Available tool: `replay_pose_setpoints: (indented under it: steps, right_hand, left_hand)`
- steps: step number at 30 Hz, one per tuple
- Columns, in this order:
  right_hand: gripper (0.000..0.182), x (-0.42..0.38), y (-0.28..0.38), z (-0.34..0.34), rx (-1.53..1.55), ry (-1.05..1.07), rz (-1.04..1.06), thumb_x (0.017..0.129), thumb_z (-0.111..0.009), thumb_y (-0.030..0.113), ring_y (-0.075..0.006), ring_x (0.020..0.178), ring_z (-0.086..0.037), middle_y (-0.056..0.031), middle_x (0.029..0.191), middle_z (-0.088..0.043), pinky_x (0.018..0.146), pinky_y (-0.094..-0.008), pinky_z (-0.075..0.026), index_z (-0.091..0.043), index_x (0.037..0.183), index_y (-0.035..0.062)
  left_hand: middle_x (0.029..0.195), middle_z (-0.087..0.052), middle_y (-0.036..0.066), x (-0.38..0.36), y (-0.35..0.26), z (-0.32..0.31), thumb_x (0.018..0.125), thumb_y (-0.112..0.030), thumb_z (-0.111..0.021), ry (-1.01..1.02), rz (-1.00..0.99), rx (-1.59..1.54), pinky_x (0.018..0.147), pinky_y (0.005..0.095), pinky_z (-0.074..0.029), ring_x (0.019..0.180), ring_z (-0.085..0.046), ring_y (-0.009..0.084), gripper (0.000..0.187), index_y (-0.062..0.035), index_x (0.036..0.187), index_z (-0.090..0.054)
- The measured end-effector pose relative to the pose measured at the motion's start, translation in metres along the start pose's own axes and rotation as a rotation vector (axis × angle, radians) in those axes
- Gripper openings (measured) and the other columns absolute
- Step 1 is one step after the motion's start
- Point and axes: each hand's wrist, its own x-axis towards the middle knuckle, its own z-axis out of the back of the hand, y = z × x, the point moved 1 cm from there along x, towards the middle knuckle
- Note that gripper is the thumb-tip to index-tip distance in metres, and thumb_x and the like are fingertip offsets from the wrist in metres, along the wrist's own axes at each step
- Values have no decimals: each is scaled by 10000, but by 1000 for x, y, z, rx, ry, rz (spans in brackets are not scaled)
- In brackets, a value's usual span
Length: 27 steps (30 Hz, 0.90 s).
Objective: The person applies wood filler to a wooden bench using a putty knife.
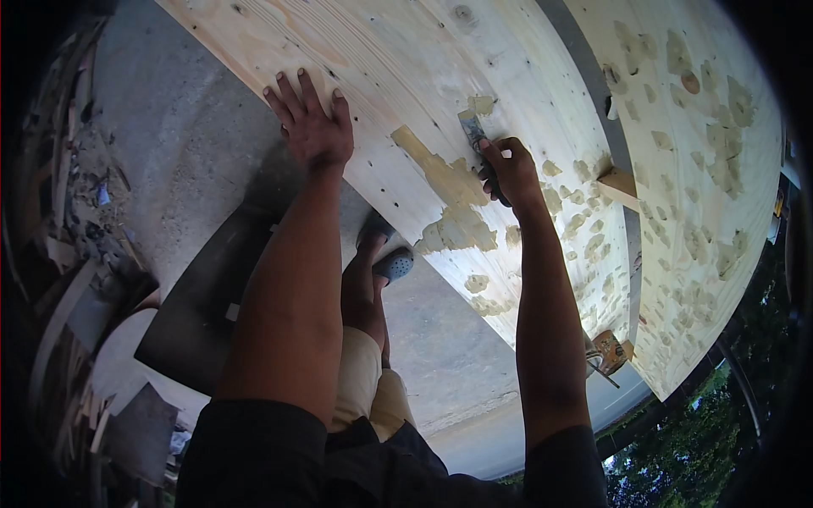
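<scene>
The left hand (pixel 312 127) lies flat, fingers spread, on the pale pine wood panel (pixel 406 76). The right hand (pixel 508 171) grips a small metal putty knife (pixel 472 129), its blade pressed against the panel beside smeared tan wood filler (pixel 449 199).

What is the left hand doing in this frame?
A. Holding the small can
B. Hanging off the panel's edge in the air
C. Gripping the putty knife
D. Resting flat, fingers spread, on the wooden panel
D: the left hand lies palm-down with spread fingers on the wooden panel, while the right hand holds the putty knife against the filler.
</scene>
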Motion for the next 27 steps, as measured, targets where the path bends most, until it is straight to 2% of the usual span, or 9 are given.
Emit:
replay_pose_setpoints:
  steps: [3, 4, 5, 7, 8, 12, 16, 20, 27]
  right_hand:
    - [377, -13, -6, 9, -77, 46, 38, 945, -631, 361, -130, 445, -571, -70, 656, -636, 379, -272, -431, -615, 1095, 16]
    - [333, -17, -7, 11, -151, 12, 71, 955, -609, 303, -166, 510, -609, -64, 664, -636, 458, -326, -480, -636, 1172, 52]
    - [333, -21, -8, 9, -152, 18, 71, 955, -609, 303, -166, 510, -609, -64, 664, -636, 458, -326, -480, -636, 1172, 52]
    - [302, -31, 3, 9, -413, -333, 371, 957, -580, 229, -250, 638, -650, -105, 743, -655, 608, -392, -520, -617, 1228, 99]
    - [325, -27, 1, 5, -324, -371, 495, 953, -547, 174, -327, 841, -642, -159, 896, -660, 764, -441, -509, -597, 1273, 140]
    - [388, -21, 9, -13, -558, -467, 645, 940, -536, 146, -360, 993, -592, -185, 1039, -609, 843, -459, -500, -568, 1325, 168]
    - [460, -14, 1, -34, -697, -309, 455, 909, -532, 127, -362, 898, -636, -181, 984, -568, 773, -479, -524, -546, 1365, 183]
    - [506, -31, 1, -30, -781, -231, 429, 871, -530, 90, -366, 821, -656, -191, 983, -570, 737, -478, -535, -544, 1366, 191]
    - [488, -66, -19, -27, -804, -203, 377, 871, -557, 121, -343, 837, -657, -180, 947, -569, 714, -469, -538, -556, 1355, 179]
  left_hand:
    - [1591, -142, 186, 0, -1, 2, 973, -532, -380, 31, 23, 22, 1129, 564, -299, 1464, -81, 455, 697, -119, 1524, -271]
    - [1591, -142, 186, 0, 0, 1, 973, -532, -380, 31, 30, 26, 1129, 564, -299, 1464, -81, 455, 697, -119, 1524, -271]
    - [1590, -143, 188, 0, 1, 0, 973, -531, -380, 18, 15, 38, 1129, 562, -300, 1463, -81, 457, 697, -118, 1523, -271]
    - [1589, -144, 190, 1, 2, -2, 972, -530, -381, 1, -2, 50, 1129, 560, -302, 1462, -81, 460, 697, -118, 1523, -271]
    - [1589, -144, 189, 0, 3, -2, 973, -529, -381, -4, -6, 37, 1129, 560, -302, 1462, -81, 461, 695, -117, 1522, -274]
    - [1589, -145, 189, 0, -2, 3, 977, -523, -377, 39, 29, 32, 1139, 552, -287, 1462, -76, 462, 688, -113, 1521, -280]
    - [1590, -146, 190, -2, 3, -2, 976, -526, -376, 7, -2, 40, 1144, 547, -279, 1463, -77, 460, 689, -117, 1522, -279]
    - [1590, -145, 195, 0, 1, -2, 974, -528, -377, -9, -15, 10, 1150, 544, -267, 1461, -84, 461, 694, -116, 1523, -274]
    - [1588, -149, 197, 0, 3, -3, 973, -520, -387, -29, -25, 21, 1133, 560, -290, 1458, -98, 465, 687, -122, 1522, -276]
